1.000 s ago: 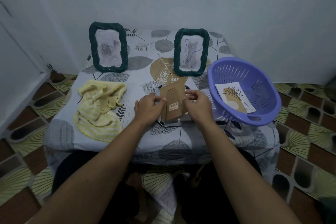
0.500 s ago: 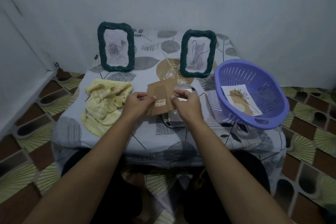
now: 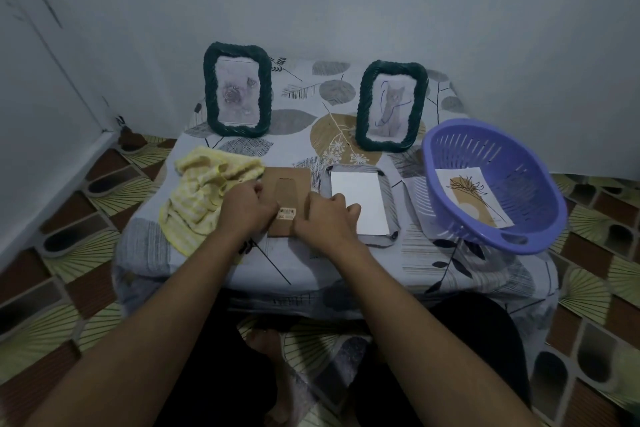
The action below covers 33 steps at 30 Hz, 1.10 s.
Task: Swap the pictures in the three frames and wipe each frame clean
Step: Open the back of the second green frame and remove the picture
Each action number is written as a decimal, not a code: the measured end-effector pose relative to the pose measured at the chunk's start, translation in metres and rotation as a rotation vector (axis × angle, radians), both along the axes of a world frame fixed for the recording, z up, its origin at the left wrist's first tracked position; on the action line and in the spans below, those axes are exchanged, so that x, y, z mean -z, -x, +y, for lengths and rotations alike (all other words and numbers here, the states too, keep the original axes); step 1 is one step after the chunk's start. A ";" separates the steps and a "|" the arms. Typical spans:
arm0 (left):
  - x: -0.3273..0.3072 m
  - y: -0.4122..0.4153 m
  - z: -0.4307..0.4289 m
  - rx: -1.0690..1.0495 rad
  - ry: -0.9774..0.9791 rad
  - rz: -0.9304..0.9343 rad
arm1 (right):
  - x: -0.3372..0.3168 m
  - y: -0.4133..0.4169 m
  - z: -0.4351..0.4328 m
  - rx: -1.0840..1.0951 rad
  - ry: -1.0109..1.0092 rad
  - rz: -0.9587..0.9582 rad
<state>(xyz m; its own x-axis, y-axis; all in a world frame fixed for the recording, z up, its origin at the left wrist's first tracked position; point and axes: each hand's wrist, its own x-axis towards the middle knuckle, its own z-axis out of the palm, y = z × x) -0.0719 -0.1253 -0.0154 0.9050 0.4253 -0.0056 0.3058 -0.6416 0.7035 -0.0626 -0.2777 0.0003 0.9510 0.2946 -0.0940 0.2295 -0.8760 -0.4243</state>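
Currently the left grip [image 3: 247,210] and right grip [image 3: 322,218] each hold an edge of the cardboard backing [image 3: 290,189], which lies flat on the desk [image 3: 346,263] between the yellow cloth [image 3: 204,194] and the opened frame [image 3: 391,215]. That frame lies face down, near centre, with the white back of its picture [image 3: 360,201] exposed. Release the backing clear of the frame. Lift the picture by its edges only, to avoid creasing. The replacement likely waits in the basket [image 3: 519,163], right. The rose frame [image 3: 209,90] and cat frame [image 3: 363,104] stand far, not yet done.
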 end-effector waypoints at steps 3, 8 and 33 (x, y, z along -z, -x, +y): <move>0.005 0.000 0.000 0.018 -0.068 -0.014 | 0.003 0.000 -0.001 -0.022 0.064 -0.064; 0.005 0.002 -0.003 0.032 -0.109 -0.002 | 0.001 0.000 -0.003 -0.065 0.139 -0.133; 0.000 -0.051 -0.088 0.426 -0.437 0.092 | 0.029 -0.033 -0.124 0.123 -0.063 -0.111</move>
